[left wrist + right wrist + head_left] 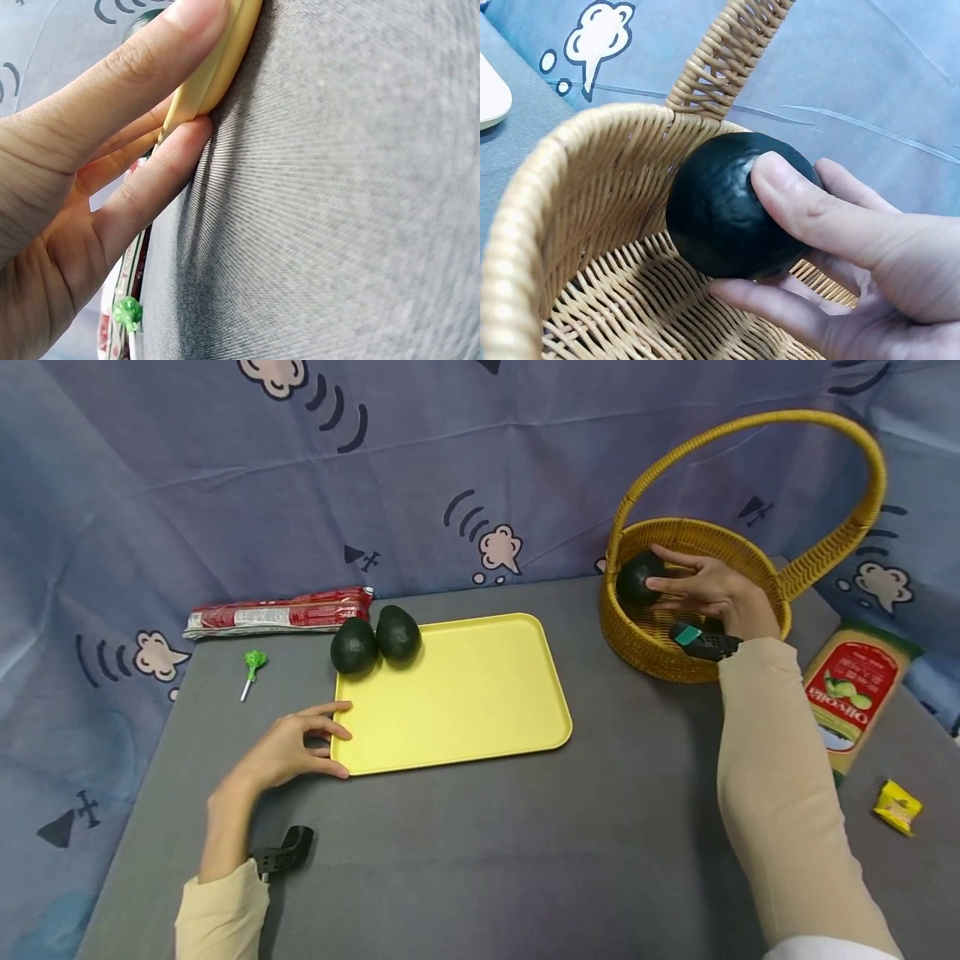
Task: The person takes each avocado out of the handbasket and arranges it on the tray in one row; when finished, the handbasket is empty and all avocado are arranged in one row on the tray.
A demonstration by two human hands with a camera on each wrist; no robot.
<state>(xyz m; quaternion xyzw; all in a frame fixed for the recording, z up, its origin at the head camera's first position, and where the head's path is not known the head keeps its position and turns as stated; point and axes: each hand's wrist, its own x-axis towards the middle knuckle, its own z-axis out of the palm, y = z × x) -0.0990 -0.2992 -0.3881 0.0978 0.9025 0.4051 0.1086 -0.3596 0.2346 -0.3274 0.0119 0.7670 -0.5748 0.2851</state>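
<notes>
My right hand (723, 597) holds a dark green avocado (637, 578) between thumb and fingers, inside the yellow wicker basket (660, 667). The right wrist view has the avocado (727, 206) over the woven floor, close to the basket wall (577, 172). At the left end of a yellow rectangular tray (457, 702), my left hand (288, 747) grips the rim, fingers and thumb spread along it. Up close, the left wrist view has thumb and a fingertip on the tray's edge (217, 75). Two more avocados (354, 646) (398, 634) sit side by side at the tray's back left corner.
Behind the tray's left end lies a red packet (277, 612), with a green lollipop (253, 664) in front of it. An Olivoila package (855, 689) and a small yellow wrapped candy (897, 807) lie on the right. The basket's tall handle (750, 422) arches above it.
</notes>
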